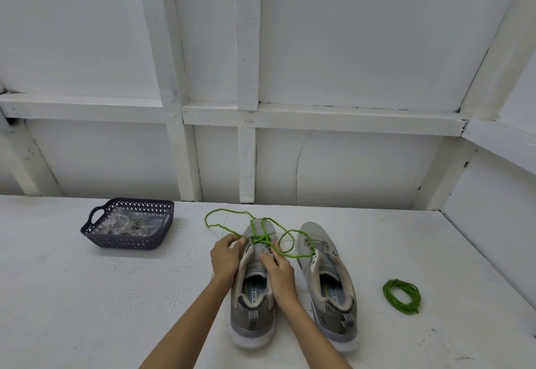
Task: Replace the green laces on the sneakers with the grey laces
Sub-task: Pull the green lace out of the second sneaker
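Left hand (pixel 227 255) pinches the green lace (pixel 259 238), right hand (pixel 280 273) grips the sneaker (pixel 252 319); tugging could knot its loose loops.

On the table (pixel 87 296) before us the left sneaker (pixel 252 313) stands just beside the right sneaker (pixel 330 290), our left hand (pixel 226 258) and right hand (pixel 280 273) flanking the former, the loose lace (pixel 220 225) strewn across both toes, the coiled lace (pixel 401 296) further right, and the basket (pixel 127 241), a bag (pixel 130 223) in it, well to the left.
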`<state>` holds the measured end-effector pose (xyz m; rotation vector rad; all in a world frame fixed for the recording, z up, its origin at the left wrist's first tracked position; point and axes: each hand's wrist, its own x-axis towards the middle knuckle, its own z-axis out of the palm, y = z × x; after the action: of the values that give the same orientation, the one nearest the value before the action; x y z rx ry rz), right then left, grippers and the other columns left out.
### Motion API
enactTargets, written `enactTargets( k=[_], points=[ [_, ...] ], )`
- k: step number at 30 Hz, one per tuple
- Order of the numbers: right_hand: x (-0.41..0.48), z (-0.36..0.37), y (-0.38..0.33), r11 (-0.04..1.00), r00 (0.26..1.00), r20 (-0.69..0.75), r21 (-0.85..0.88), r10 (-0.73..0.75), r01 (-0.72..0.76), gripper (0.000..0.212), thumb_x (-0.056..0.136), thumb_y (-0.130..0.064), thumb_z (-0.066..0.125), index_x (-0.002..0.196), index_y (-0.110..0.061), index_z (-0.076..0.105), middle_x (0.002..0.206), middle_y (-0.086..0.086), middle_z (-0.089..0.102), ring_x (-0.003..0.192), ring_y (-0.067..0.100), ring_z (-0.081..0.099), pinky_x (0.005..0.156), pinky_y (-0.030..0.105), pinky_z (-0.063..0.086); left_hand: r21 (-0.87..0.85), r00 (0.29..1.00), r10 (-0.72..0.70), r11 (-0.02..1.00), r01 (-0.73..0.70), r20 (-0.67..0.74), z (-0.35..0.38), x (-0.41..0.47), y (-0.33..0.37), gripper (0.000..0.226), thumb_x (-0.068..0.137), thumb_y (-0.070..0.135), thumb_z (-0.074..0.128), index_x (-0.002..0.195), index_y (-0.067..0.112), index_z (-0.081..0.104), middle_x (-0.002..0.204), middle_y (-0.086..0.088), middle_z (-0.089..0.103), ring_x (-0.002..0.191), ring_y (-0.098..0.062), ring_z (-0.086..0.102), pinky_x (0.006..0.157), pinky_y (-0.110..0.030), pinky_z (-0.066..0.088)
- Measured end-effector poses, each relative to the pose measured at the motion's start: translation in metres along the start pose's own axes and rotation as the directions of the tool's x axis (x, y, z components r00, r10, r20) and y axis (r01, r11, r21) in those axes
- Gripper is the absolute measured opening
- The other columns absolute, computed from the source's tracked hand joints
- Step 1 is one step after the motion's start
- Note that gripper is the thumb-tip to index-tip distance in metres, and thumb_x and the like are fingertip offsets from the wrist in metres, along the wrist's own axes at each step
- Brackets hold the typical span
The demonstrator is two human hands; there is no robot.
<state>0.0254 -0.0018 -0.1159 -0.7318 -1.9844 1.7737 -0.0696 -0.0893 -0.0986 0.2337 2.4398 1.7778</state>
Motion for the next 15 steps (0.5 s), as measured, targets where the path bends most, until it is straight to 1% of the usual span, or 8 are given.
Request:
enactTargets(
  k=[1, 3, 4, 6, 8, 10, 13, 15],
  points=[
    [-0.0008, -0.0002, -0.0005, 1.0, 1.0, 0.0, -0.005, 0.004, -0.004, 0.053, 0.096, -0.021, 0.056, 0.146, -0.01, 0.04, 0.155, -0.002, 0.032, 0.143, 0.011, 0.029, 0.117, 0.031, 0.025, -0.015, 0.998, -0.009, 1.0, 0.008, -0.062, 0.0002, -0.0011, 0.0017, 0.018, 0.092, 0.021, 0.062, 0.075, 0.013, 0.063, 0.073, -0.001, 0.063, 0.077, -0.022, 0.057, 0.061, -0.028, 0.037],
    [-0.0014, -0.0004, -0.0014, 1.0, 1.0, -0.001, -0.012, 0.012, -0.012, 0.053, 0.096, -0.022, 0.056, 0.146, -0.01, 0.04, 0.154, -0.001, 0.035, 0.142, 0.013, 0.031, 0.117, 0.031, 0.026, -0.055, 0.991, -0.039, 0.998, 0.032, -0.128, 0.0002, -0.0038, 0.005, 0.017, 0.094, 0.022, 0.059, 0.082, 0.01, 0.061, 0.08, -0.003, 0.063, 0.082, -0.023, 0.058, 0.067, -0.029, 0.036],
    [-0.0011, -0.0003, -0.0015, 1.0, 1.0, -0.002, -0.009, 0.011, -0.011, 0.053, 0.096, -0.022, 0.056, 0.145, -0.01, 0.041, 0.154, 0.0, 0.036, 0.142, 0.013, 0.031, 0.117, 0.031, 0.026, -0.056, 0.993, -0.045, 0.998, 0.039, -0.109, 0.0004, -0.0035, 0.0048, 0.015, 0.094, 0.023, 0.059, 0.087, 0.01, 0.062, 0.085, -0.003, 0.064, 0.085, -0.022, 0.058, 0.072, -0.028, 0.038],
    [-0.0018, 0.0004, -0.0025, 1.0, 1.0, -0.001, -0.002, 0.008, -0.008, 0.052, 0.096, -0.022, 0.056, 0.145, -0.011, 0.041, 0.155, 0.0, 0.034, 0.142, 0.012, 0.03, 0.118, 0.032, 0.026, -0.03, 0.999, -0.029, 0.999, 0.03, 0.022, 0.0006, -0.0005, 0.0016, 0.011, 0.092, 0.025, 0.063, 0.093, 0.015, 0.067, 0.091, -0.001, 0.066, 0.09, -0.018, 0.059, 0.079, -0.028, 0.041],
    [-0.0023, 0.0007, -0.0025, 1.0, 1.0, 0.003, 0.001, -0.004, 0.004, 0.054, 0.095, -0.024, 0.055, 0.145, -0.012, 0.041, 0.156, -0.003, 0.032, 0.143, 0.011, 0.029, 0.118, 0.033, 0.026, -0.012, 0.991, -0.036, 0.999, 0.037, 0.128, 0.0, 0.0025, 0.0006, 0.006, 0.09, 0.022, 0.065, 0.09, 0.02, 0.07, 0.087, 0.003, 0.068, 0.088, -0.017, 0.061, 0.078, -0.027, 0.043],
    [-0.0025, 0.0006, -0.0029, 1.0, 1.0, 0.008, -0.007, -0.004, 0.004, 0.054, 0.095, -0.025, 0.055, 0.146, -0.012, 0.04, 0.156, -0.004, 0.03, 0.143, 0.011, 0.029, 0.118, 0.033, 0.026, -0.011, 0.998, -0.041, 0.999, 0.042, 0.054, 0.0011, 0.0047, 0.0012, 0.011, 0.09, 0.021, 0.064, 0.081, 0.017, 0.07, 0.079, 0.0, 0.068, 0.083, -0.021, 0.063, 0.072, -0.029, 0.044],
    [-0.0031, 0.0001, -0.0031, 1.0, 1.0, 0.015, -0.013, -0.001, 0.001, 0.054, 0.096, -0.025, 0.055, 0.146, -0.012, 0.04, 0.157, -0.005, 0.029, 0.143, 0.011, 0.029, 0.118, 0.035, 0.027, -0.082, 0.988, -0.072, 0.995, 0.061, -0.134, 0.0028, 0.0013, 0.006, 0.019, 0.095, 0.023, 0.059, 0.085, 0.008, 0.065, 0.082, -0.005, 0.065, 0.084, -0.026, 0.06, 0.071, -0.03, 0.039],
    [-0.0032, 0.0003, -0.0036, 1.0, 1.0, 0.014, -0.015, -0.002, 0.002, 0.054, 0.096, -0.025, 0.055, 0.146, -0.012, 0.039, 0.156, -0.006, 0.029, 0.143, 0.01, 0.029, 0.118, 0.034, 0.026, -0.102, 0.988, -0.09, 0.992, 0.077, -0.126, 0.0022, 0.0017, 0.0053, 0.019, 0.095, 0.024, 0.059, 0.088, 0.007, 0.064, 0.085, -0.005, 0.064, 0.086, -0.025, 0.06, 0.073, -0.029, 0.038]
  ],
)
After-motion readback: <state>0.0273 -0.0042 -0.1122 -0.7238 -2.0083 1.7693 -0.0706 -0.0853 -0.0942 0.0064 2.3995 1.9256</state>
